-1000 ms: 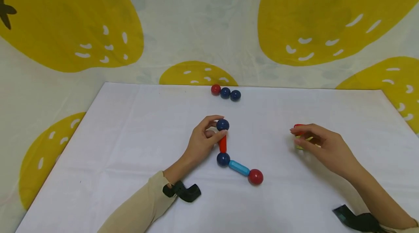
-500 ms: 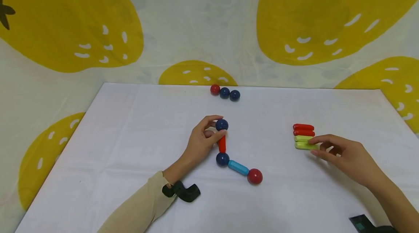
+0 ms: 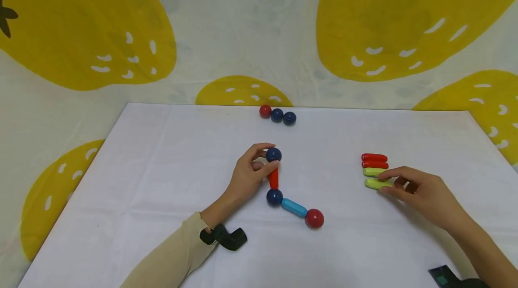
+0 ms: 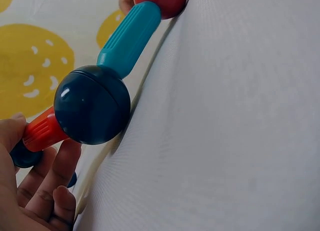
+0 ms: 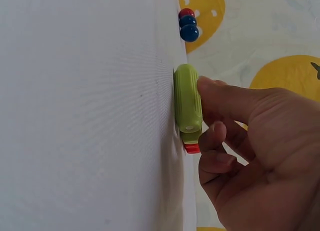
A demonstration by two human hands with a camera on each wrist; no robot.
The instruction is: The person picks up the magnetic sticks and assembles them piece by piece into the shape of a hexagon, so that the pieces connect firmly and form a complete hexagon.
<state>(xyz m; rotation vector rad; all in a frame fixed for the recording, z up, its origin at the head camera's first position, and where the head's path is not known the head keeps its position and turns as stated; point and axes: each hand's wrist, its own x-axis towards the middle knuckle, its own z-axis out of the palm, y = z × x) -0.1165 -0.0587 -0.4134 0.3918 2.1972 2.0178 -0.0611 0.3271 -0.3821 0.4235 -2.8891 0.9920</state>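
Note:
My left hand [image 3: 250,172] holds a dark blue ball [image 3: 273,155] between thumb and fingers. From that ball a red stick [image 3: 274,180] leads to a second dark blue ball [image 3: 274,197], then a light blue stick [image 3: 294,208] and a red ball [image 3: 314,218], all joined in a bent chain. The left wrist view shows this lower blue ball [image 4: 92,105] large and close. On the right, my right hand [image 3: 426,193] pinches the right end of a lime green stick [image 3: 374,183], which lies at a slant. In the right wrist view the thumb touches the green stick's [image 5: 188,98] side.
Just beyond the pinched stick lie another lime green stick [image 3: 373,172] and two red sticks [image 3: 374,161] side by side. A red ball [image 3: 265,111] and two dark blue balls [image 3: 283,116] stand in a row near the far edge of the white table [image 3: 182,139].
My right hand drew back from over the sticks, uncovering them, then pinched the nearest green one, which has turned slightly and parted from its neighbour. The left hand and chain have stayed put.

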